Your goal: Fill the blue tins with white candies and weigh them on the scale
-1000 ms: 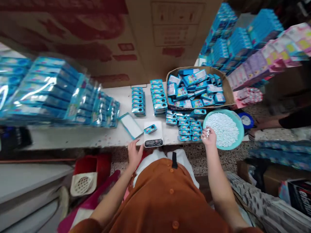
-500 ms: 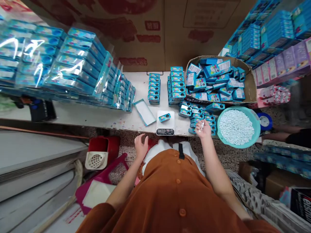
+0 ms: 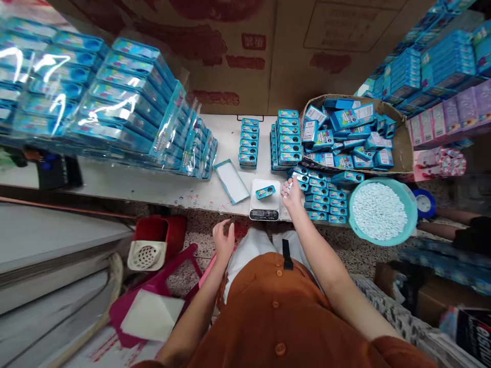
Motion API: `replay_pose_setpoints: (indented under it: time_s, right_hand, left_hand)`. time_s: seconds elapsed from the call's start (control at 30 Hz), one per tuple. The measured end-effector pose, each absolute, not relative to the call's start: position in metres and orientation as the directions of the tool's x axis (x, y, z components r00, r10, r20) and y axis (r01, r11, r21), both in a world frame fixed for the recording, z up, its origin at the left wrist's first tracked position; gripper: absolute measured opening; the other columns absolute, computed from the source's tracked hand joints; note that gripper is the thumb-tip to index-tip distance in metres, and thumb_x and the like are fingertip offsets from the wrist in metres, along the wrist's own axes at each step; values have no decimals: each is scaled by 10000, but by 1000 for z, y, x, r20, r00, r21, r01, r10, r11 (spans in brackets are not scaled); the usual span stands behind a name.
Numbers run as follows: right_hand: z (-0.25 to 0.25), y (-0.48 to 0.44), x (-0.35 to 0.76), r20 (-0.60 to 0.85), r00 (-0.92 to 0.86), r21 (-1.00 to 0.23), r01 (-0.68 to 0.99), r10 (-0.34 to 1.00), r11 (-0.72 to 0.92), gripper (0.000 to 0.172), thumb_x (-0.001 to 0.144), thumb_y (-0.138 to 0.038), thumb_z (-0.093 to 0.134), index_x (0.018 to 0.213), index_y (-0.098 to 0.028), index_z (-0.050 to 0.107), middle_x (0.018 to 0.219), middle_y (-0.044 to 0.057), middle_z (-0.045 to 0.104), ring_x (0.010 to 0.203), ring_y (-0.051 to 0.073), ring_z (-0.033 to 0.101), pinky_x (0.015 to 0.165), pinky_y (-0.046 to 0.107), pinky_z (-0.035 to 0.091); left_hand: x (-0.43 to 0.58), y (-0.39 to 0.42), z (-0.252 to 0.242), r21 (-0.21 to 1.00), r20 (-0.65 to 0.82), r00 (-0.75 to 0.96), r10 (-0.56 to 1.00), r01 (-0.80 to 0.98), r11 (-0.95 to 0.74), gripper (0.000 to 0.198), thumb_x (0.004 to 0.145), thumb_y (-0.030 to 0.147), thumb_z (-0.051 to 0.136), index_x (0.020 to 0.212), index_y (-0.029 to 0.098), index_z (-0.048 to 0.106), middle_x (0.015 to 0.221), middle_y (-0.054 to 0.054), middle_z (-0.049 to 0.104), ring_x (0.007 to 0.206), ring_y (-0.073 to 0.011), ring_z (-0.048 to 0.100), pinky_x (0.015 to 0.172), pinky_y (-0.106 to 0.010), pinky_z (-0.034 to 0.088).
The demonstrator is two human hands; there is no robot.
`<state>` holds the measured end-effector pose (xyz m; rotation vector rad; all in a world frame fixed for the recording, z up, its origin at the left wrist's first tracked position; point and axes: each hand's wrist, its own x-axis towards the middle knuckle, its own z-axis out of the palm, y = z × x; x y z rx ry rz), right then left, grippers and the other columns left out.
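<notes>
Several small white candies show in the curled fingers of my right hand (image 3: 292,195), just right of the white digital scale (image 3: 264,204). One small blue box (image 3: 265,191) with a dark round spot lies on the scale's pan. My left hand (image 3: 223,237) hangs before the table edge, fingers apart and holding nothing. A shallow blue-rimmed tray (image 3: 232,181) with a white inside lies left of the scale. To the right, a turquoise basin (image 3: 412,217) holds a heap of white candies (image 3: 379,210). Rows of blue boxes (image 3: 326,199) stand between basin and scale.
Behind them, a cut-down carton (image 3: 404,145) holds jumbled blue boxes. Neat stacks of blue boxes (image 3: 249,143) stand behind the scale. Plastic-wrapped blue packs (image 3: 126,97) fill the left. A magenta stool (image 3: 141,301) and a red bucket (image 3: 174,237) are below. Another person's arm (image 3: 448,225) shows far right.
My right hand has moved left with the white candies, from in front of the box rows beside the basin to beside the scale. My left hand stays about where it was.
</notes>
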<state>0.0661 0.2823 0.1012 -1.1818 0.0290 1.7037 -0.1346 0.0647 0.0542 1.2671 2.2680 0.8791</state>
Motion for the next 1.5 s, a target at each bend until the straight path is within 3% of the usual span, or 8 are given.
replay_pose_setpoints:
  time_s: [0.3,0.57,0.87,1.13,1.5]
  right_hand:
    - [73,300,26,-564,213,-730,-579,798,-361,430,829,-583,520,646,-214,397,497,-94,379,351,31,323,297,154,204]
    - [68,299,13,-490,284,-828,-448,824,-338,428,840,-556,513,620,-212,387,512,-84,396,395,41,397,354,161,316]
    - [67,293,11,-413,257,-883,-346,874,-316,488,842,-572,500,534,-222,354,441,-78,368,407,76,452,436,214,438]
    - [68,290,12,-428,298,-890,-304,853,-340,508,846,-595,471,510,-225,382,433,-41,489,468,112,557,544,259,506]
    - [69,288,11,-404,309,-901,-297,861,-316,477,841,-549,488,509,-232,361,432,-35,514,583,157,653,647,294,531]
  left_hand:
    - [-140,31,46,701,-113,-622,775,503,506,233,879,380,505,1000,207,604,1006,-81,635,1015,-236,549,947,-406,410]
    - [-140,19,37,723,-161,-689,707,406,560,265,888,390,494,1046,202,593,1043,-87,621,1060,-232,530,960,-407,411]
    - [-146,25,28,728,-155,-718,678,381,570,251,886,378,502,1034,202,602,1038,-83,632,1048,-229,534,965,-409,409]
    - [-147,26,27,731,-159,-728,667,367,575,250,882,377,503,1022,202,613,1025,-84,632,1031,-226,548,954,-407,418]
    - [-146,25,28,746,-187,-756,627,306,592,269,880,391,500,1031,196,608,1033,-86,636,1028,-214,567,940,-382,441]
